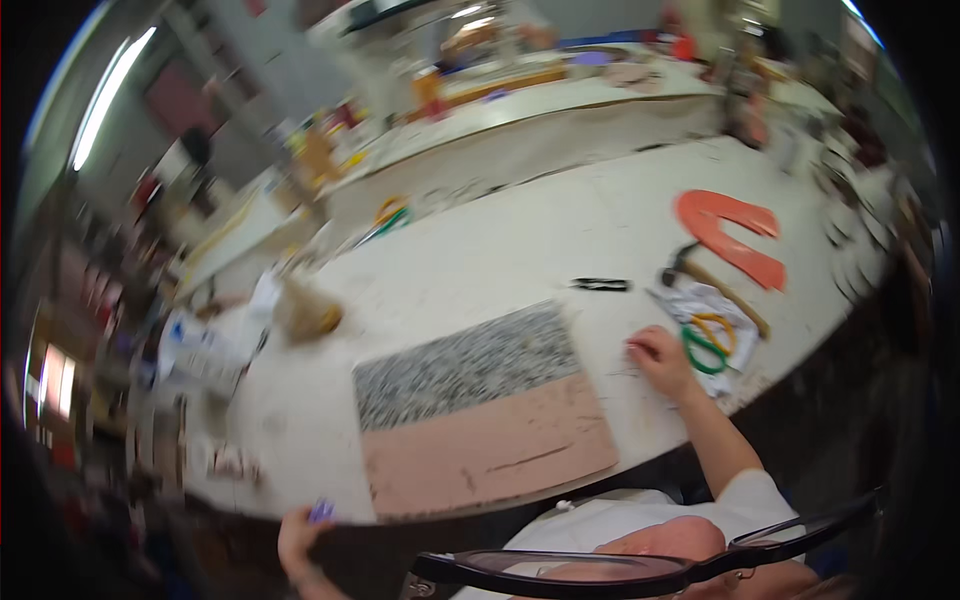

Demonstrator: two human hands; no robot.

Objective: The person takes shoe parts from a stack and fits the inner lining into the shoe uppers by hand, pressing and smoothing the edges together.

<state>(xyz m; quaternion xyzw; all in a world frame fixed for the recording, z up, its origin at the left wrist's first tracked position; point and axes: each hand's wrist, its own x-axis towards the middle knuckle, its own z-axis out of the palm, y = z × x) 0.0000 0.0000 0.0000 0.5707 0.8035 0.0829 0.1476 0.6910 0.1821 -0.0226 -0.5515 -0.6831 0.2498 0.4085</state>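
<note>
At the table's near left edge, my left hand (297, 537) has its fingers closed on a small purple thing (320, 511), too blurred to name. My right hand (662, 362) is over the table on the right, its fingers curled together; whatever they may hold cannot be made out. Beside it lie scissors (704, 352) with green and yellow handles, on a crumpled white cloth or bag (728, 308). Between my hands a flat board (480, 440) lies at the near edge, pinkish on its near half, with a speckled grey sheet (470, 365) across its far half.
A hammer (725, 290) with a wooden handle lies beyond the scissors, below an orange U-shaped piece (725, 230). A small black tool (602, 285) is past the board. Farther left are a brownish bag (305, 312) and more scissors (390, 215). A raised shelf (520, 120) runs along the back.
</note>
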